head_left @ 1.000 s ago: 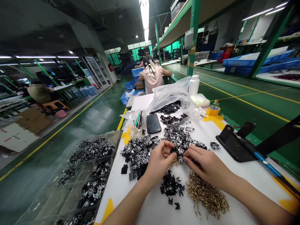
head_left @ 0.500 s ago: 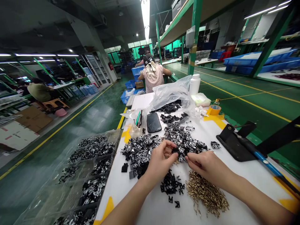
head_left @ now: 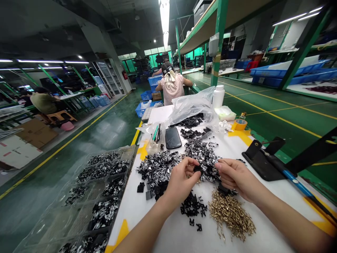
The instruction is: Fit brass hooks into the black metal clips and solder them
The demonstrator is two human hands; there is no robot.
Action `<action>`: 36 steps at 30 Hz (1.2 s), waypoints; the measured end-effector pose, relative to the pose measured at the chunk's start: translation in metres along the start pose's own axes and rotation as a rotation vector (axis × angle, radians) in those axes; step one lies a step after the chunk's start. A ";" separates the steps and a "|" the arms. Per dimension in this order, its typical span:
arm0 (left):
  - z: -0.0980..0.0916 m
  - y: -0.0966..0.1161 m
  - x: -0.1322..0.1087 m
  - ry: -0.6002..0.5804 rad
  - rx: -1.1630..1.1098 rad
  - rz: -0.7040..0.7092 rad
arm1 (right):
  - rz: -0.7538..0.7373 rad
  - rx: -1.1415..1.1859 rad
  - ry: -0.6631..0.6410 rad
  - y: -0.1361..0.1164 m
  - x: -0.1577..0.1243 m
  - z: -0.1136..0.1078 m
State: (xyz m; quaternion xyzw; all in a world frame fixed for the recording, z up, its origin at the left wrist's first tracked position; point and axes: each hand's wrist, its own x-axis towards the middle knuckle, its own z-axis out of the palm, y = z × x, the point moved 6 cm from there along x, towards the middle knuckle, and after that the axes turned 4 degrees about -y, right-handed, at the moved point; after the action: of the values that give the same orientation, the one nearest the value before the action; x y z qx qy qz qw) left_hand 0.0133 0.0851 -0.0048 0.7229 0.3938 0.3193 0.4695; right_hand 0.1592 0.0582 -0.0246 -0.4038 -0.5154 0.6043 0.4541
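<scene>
Far left: a person in an olive top sits near cartons, well apart from the tabletop.
Divided tray: it lies just beside the tabletop's left edge, and several compartments contain dark and silver parts.
Tool cup: clear, with slim tools inside, one of them green.
Clip heap: black and silver pieces are spread widely; both hands hide some of the heap.
Phone: it lies dark, face up, behind the heap.
Left hand: the grip is pinching a small black part, above the middle of the heap.
Loose black pieces: in front of the hands.
Plastic bag: crumpled, it covers partly some flat black pieces.
White bottle: upright, beside the bag.
Gold pieces: a pile below the right hand.
Right hand: the grip is pressed together, near the black part but apart; I cannot tell if something tiny is inside.
Tape roll: orange, at the far right edge.
Blue-handled tool: it rests on a black stand, right of the hands.
</scene>
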 end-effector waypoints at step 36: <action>0.001 0.005 -0.001 -0.007 0.046 0.051 | -0.060 -0.183 0.072 -0.006 0.003 -0.005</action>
State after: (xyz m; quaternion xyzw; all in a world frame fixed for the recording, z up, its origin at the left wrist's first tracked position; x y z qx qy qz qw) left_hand 0.0152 0.0827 -0.0009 0.7445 0.3808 0.3196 0.4456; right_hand 0.1641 0.0625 -0.0199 -0.4495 -0.5638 0.5257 0.4513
